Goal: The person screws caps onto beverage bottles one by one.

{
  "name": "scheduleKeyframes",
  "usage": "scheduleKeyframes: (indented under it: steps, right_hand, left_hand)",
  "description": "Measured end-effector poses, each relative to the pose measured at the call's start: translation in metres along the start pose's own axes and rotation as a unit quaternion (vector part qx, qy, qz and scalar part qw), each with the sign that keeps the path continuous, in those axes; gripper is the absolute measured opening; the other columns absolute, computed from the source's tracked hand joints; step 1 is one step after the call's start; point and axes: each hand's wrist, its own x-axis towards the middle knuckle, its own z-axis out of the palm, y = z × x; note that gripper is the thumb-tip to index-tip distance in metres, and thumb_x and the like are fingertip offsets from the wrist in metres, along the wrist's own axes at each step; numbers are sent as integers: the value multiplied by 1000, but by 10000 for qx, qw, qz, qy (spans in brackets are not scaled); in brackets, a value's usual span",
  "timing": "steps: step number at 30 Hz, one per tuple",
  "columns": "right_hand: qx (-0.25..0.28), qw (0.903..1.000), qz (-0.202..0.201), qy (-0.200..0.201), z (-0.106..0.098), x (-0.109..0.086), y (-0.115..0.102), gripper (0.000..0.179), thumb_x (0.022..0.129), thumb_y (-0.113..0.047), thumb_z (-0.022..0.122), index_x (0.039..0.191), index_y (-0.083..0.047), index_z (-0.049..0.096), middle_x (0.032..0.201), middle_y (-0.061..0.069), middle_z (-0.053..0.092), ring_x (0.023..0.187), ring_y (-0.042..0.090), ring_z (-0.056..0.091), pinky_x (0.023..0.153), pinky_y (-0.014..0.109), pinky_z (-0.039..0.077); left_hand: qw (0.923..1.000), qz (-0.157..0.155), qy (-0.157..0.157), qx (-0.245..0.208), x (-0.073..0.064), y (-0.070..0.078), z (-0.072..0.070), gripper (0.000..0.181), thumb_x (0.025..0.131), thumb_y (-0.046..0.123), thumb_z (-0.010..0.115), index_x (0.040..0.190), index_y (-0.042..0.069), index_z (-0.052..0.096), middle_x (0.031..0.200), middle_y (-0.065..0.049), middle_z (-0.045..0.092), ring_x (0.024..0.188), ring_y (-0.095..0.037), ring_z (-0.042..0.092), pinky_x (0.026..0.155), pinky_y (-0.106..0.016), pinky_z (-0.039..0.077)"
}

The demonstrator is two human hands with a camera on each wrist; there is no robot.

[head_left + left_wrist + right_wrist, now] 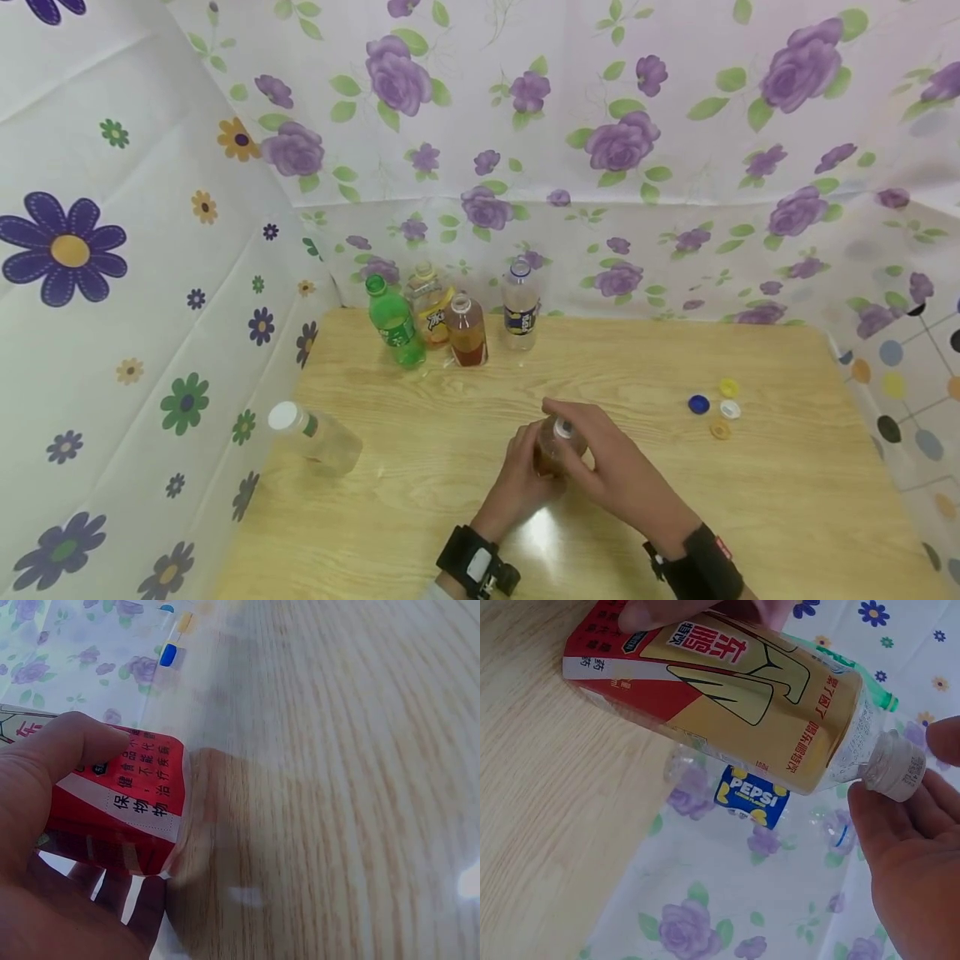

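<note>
My left hand [525, 467] grips a drink bottle [727, 690] with a red and gold label around its lower body, thumb on the red part in the left wrist view. The bottle stands low over the table in front of me. At its top is a white cap [898, 766], seated on the neck. My right hand [607, 458] reaches over from the right, its fingers and thumb about the cap. In the head view both hands hide much of the bottle.
Behind stand a green bottle [397, 325], a yellow-labelled bottle [435, 312], an uncapped bottle with brown liquid [467, 333] and a Pepsi bottle [520, 308]. A white-capped clear bottle [322, 437] is at left. Blue [698, 404], yellow [728, 387], white [730, 408] and orange caps [720, 429] lie right.
</note>
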Motion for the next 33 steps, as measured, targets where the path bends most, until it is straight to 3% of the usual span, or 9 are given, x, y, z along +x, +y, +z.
scheduleKeyframes:
  steps: [7, 14, 24, 33]
  right_hand:
    - [-49, 9993, -365, -26, -1, 1, 5, 42, 104, -1, 65, 145, -10, 63, 148, -1, 57, 136, 22, 53, 100, 40, 54]
    - [-222, 9981, -555, 125, -4, 3, 6, 42, 98, 1, 75, 139, -8, 68, 141, 1, 61, 129, 23, 57, 95, 36, 56]
    - [-445, 9970, -288, 559, -4, 14, -1, 31, 93, -11, 83, 123, -11, 76, 122, -5, 67, 109, 13, 58, 82, 34, 56]
    - [-756, 9922, -994, -8, -10, 20, 18, 25, 93, -18, 84, 113, -18, 68, 103, -10, 50, 94, 7, 47, 76, 25, 48]
  left_hand:
    - [10000, -92, -20, 8, 0, 2, -1, 88, 85, 11, 80, 156, 45, 40, 139, 6, 48, 128, -20, 45, 99, -48, 47]
    - [10000, -80, -27, -38, -1, 1, -1, 86, 85, 12, 81, 155, 43, 41, 139, 4, 49, 127, -22, 46, 97, -48, 48]
    - [9997, -176, -187, -11, 4, 1, -7, 82, 87, 17, 82, 155, 38, 40, 142, 4, 47, 124, -19, 48, 96, -44, 51]
    - [9978, -305, -588, 82, 3, 1, -7, 74, 89, 17, 82, 146, 44, 44, 140, 7, 45, 124, -16, 46, 100, -43, 47]
